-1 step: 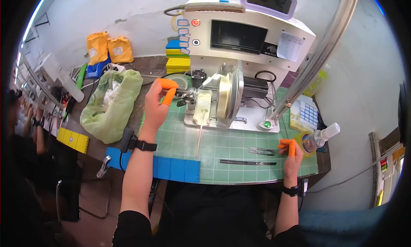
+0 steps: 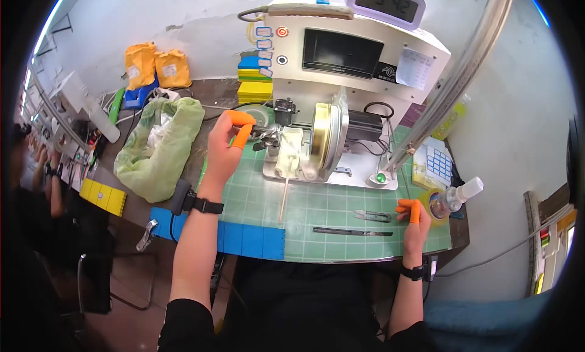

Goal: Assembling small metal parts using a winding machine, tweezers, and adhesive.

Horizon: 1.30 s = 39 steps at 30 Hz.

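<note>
White machine (image 2: 359,91) with a dark screen sits at the back of the bench (image 2: 213,91), a bit right of centre in the head view, its base over a green cutting mat (image 2: 329,201). There's a gold-rimmed wheel (image 2: 319,135) standing on edge in the middle of it, and a thin rod (image 2: 284,199) pokes out toward the person.

Left hand (image 2: 224,149) is up at the machine's left side, right at the little metal fittings (image 2: 267,135). Its grip is nearly closed, thumb and finger in orange covers (image 2: 242,136), but I honestly can't tell if there's something pinched in there.

Right hand (image 2: 416,230) is over by the mat's right end, also in orange covers, fingers curled in. Can't see inside that grip either, so no clue if it's got anything. Small snips (image 2: 373,216) lie just left of it, with a skinny black tool (image 2: 352,231) nearer the front edge. A clear bottle with a white top (image 2: 452,199) is just past the hand.

Over on the left there's a crumpled green bag (image 2: 159,154), plus a blue strip (image 2: 253,240) along the front edge.
</note>
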Each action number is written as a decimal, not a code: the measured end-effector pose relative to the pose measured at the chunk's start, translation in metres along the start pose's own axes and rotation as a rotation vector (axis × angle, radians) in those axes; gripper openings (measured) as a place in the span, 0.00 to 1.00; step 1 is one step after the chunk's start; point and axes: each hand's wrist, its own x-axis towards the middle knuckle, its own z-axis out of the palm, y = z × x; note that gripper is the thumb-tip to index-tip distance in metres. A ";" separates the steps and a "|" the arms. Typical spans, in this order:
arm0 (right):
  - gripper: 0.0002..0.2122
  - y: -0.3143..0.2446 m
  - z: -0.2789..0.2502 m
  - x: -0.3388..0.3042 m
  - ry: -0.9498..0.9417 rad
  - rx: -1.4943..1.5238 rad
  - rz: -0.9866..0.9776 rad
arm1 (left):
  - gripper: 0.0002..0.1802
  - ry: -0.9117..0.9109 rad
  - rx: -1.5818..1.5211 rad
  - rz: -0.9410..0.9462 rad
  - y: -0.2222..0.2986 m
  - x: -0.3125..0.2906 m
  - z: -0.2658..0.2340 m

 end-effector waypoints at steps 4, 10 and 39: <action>0.18 -0.001 -0.003 0.001 0.015 0.003 0.005 | 0.06 0.022 0.007 -0.011 -0.006 0.000 0.001; 0.20 0.003 0.001 0.004 0.028 0.013 -0.040 | 0.06 0.034 0.002 -0.011 -0.002 0.003 0.003; 0.19 0.001 -0.004 0.004 -0.009 0.049 -0.019 | 0.05 0.047 0.009 -0.027 -0.005 0.001 0.003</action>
